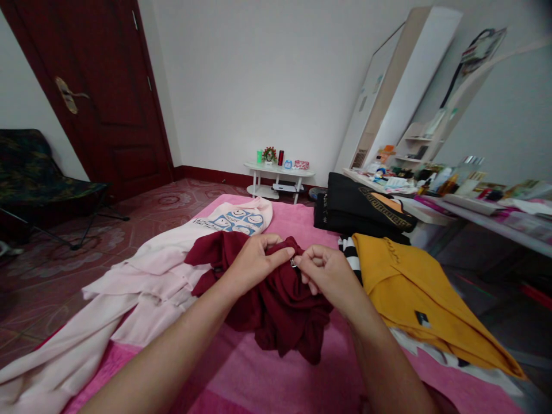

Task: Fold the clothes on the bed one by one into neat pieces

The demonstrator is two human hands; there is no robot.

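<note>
A bunched dark red garment (276,310) hangs in folds from both hands over the pink bed cover (328,374). My left hand (259,259) is closed on its upper edge, thumb on top. Close beside it, my right hand (325,270) pinches at a small silvery metal piece (294,263) on the garment, which looks like a zipper pull. Its exact shape is too small to tell. Left of the hands a pale pink top (172,259) with a blue face print lies spread out. To the right rests a folded mustard yellow garment (401,287).
Folded black clothes (345,201) lie at the bed's far right corner. A small white table (280,169) with a plant stands by the wall. Cosmetics crowd a dressing table (422,213) on the right. At left are a folding chair (43,172) and a dark red door (95,86).
</note>
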